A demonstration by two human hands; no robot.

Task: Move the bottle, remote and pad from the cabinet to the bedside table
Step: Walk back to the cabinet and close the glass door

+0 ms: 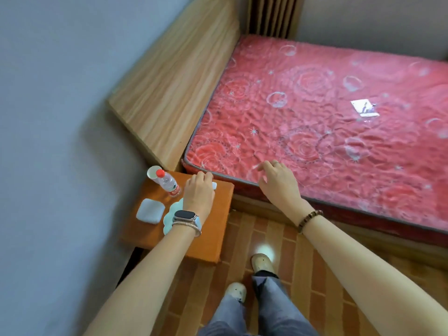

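One clear plastic bottle with a red cap (167, 182) stands upright at the far left corner of the small orange wooden bedside table (213, 238). One pale scalloped pad (172, 214) lies flat near the table's centre, partly hidden under the left wrist. One white object, apparently the remote (214, 185), shows only its end at the table's far edge. One pale grey rounded-square case (150, 211) lies just beside the pad. The left hand (198, 190) rests over the remote with its grip curled on it; whether it is pinching cannot be told. The right hand (278, 183) hovers over the edge of the red quilted mattress (327, 112), its grip loosely spread and holding nothing. The table's near right portion is bare. The table sits between a grey wall (48, 117) and the bed, on brown brick-pattern flooring (278, 238).
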